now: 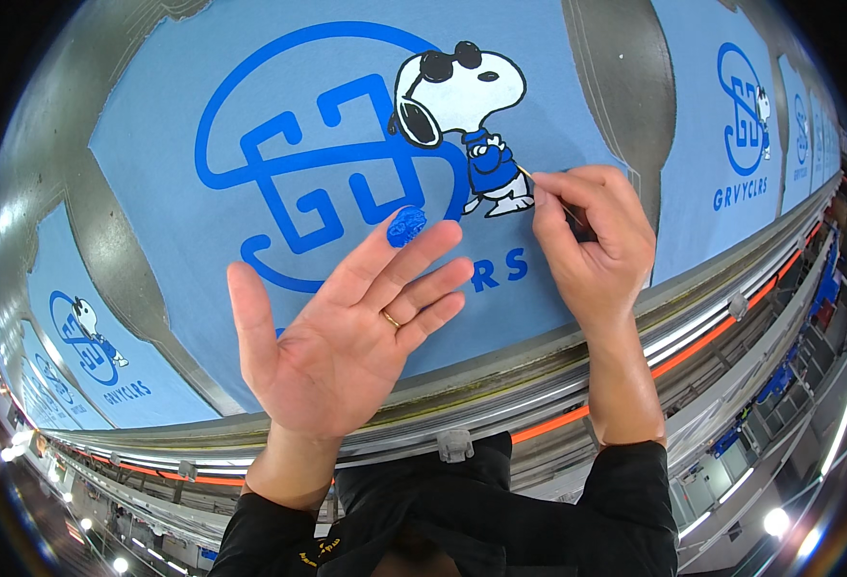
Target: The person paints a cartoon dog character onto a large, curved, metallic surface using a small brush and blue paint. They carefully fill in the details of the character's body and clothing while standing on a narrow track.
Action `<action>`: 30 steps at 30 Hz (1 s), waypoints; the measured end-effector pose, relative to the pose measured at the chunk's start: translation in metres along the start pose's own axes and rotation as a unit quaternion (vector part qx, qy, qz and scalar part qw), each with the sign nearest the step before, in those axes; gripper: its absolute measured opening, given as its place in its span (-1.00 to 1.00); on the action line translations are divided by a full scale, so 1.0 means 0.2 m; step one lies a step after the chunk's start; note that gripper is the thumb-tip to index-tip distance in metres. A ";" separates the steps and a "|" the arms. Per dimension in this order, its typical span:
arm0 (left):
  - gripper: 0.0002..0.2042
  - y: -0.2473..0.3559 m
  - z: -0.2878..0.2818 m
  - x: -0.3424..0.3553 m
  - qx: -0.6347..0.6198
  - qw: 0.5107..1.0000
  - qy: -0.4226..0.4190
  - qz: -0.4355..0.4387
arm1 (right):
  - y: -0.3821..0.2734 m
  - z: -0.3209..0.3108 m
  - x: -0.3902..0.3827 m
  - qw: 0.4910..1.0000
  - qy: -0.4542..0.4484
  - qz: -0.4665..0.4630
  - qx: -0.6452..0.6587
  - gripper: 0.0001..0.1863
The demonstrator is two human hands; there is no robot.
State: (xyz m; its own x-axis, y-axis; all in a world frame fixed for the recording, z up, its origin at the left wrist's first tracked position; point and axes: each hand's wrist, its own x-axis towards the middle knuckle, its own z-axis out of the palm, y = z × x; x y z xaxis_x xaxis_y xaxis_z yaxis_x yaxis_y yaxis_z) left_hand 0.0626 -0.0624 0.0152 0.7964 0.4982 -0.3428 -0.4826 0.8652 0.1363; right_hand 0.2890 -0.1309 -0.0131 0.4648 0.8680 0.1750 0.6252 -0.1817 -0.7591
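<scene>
A light blue fabric piece (pixel 154 163) bears a dark blue line emblem, lettering and a white cartoon dog (pixel 462 87) with black sunglasses and a blue top. My left hand (pixel 342 337) is palm up with fingers apart, a glob of blue paint (pixel 406 227) on its index fingertip. My right hand (pixel 592 240) pinches a thin pale stick (pixel 526 175), whose tip is at the dog's blue top, just above the white legs. Part of the stick is hidden by the fingers.
More printed blue pieces (pixel 693 144) lie on the long grey metal bed (pixel 616 58) to both sides. Along its near edge run metal rails and an orange strip (pixel 683 356) with small clamps (pixel 454 444). Lights and equipment show beyond at the rim.
</scene>
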 end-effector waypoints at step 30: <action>0.00 -0.01 0.00 0.00 0.011 1.000 0.004 -0.002 | 0.01 -0.01 0.00 1.000 -0.007 -0.010 -0.006 -0.82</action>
State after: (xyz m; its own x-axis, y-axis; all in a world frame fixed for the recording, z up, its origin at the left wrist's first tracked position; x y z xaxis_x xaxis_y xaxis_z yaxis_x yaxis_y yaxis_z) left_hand 0.0631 -0.0636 0.0155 0.7954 0.4943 -0.3508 -0.4712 0.8683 0.1551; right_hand 0.2918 -0.1329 -0.0137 0.4428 0.8782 0.1810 0.6422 -0.1698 -0.7475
